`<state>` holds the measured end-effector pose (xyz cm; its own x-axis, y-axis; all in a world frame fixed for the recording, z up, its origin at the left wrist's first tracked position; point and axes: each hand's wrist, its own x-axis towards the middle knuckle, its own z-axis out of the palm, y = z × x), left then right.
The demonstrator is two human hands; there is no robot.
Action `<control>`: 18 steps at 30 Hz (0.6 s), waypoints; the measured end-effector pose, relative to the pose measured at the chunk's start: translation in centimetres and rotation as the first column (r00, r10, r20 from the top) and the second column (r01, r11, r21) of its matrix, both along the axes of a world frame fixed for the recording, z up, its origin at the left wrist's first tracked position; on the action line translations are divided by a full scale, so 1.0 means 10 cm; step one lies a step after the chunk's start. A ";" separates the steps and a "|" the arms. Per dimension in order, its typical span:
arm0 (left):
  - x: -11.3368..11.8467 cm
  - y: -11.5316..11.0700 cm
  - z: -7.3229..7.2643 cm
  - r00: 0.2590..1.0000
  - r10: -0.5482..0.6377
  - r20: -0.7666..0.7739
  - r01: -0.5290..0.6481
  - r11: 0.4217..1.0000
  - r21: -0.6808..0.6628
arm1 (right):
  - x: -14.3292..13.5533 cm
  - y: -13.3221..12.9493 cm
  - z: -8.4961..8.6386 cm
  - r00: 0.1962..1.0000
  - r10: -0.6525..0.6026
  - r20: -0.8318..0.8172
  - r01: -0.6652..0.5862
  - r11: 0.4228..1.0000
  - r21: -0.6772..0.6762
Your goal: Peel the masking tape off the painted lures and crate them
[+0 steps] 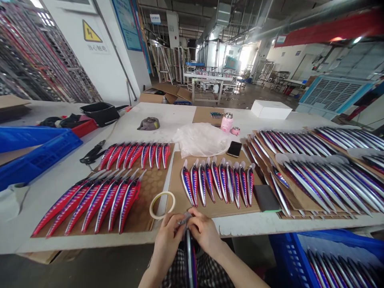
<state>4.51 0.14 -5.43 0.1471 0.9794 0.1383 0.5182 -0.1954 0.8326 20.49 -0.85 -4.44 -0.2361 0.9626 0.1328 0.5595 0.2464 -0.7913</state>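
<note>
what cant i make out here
Head view: held lure, upper end partly hidden by left hand and right hand.
Head view: its lower end, cut off by bottom edge.
Head view: lower-right crate, cut off by frame edges.
Head view: poster, print too small and blurred.

Left hand (170, 235) and right hand (205, 233) pinch close together, 2 forearms (238, 269) bare.

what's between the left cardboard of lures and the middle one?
A tape roll near the front, then a strip of white tabletop behind it; head view.
</note>
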 end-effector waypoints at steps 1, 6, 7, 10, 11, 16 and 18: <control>0.01 0.00 -0.01 0.999 0.036 -0.006 -0.035 0.999 0.028 | 0.00 0.00 0.00 1.000 0.001 -0.005 -0.001 1.000 0.002; 0.00 -0.03 -0.03 0.998 -0.028 -0.053 0.033 0.996 0.082 | 0.00 -0.01 -0.05 0.997 -0.039 -0.067 0.039 0.999 -0.003; -0.01 -0.04 -0.02 0.996 -0.065 -0.061 0.071 0.994 0.089 | 0.00 -0.01 -0.06 0.995 -0.051 -0.084 0.051 0.999 -0.002; -0.03 -0.07 0.00 0.989 -0.131 -0.072 0.138 0.985 0.100 | 0.00 -0.02 -0.10 0.990 -0.068 -0.121 0.067 0.998 -0.013; -0.03 -0.07 0.00 0.988 -0.133 -0.074 0.140 0.985 0.098 | 0.00 -0.02 -0.11 0.989 -0.075 -0.128 0.073 0.997 -0.021; 0.00 -0.08 -0.02 0.989 -0.107 -0.100 0.116 0.989 0.092 | 0.03 -0.03 -0.05 0.992 -0.081 -0.092 0.075 0.995 -0.065; 0.00 -0.07 -0.03 0.988 -0.115 -0.105 0.125 0.988 0.094 | 0.05 -0.02 0.00 0.999 0.001 -0.053 -0.004 0.998 -0.058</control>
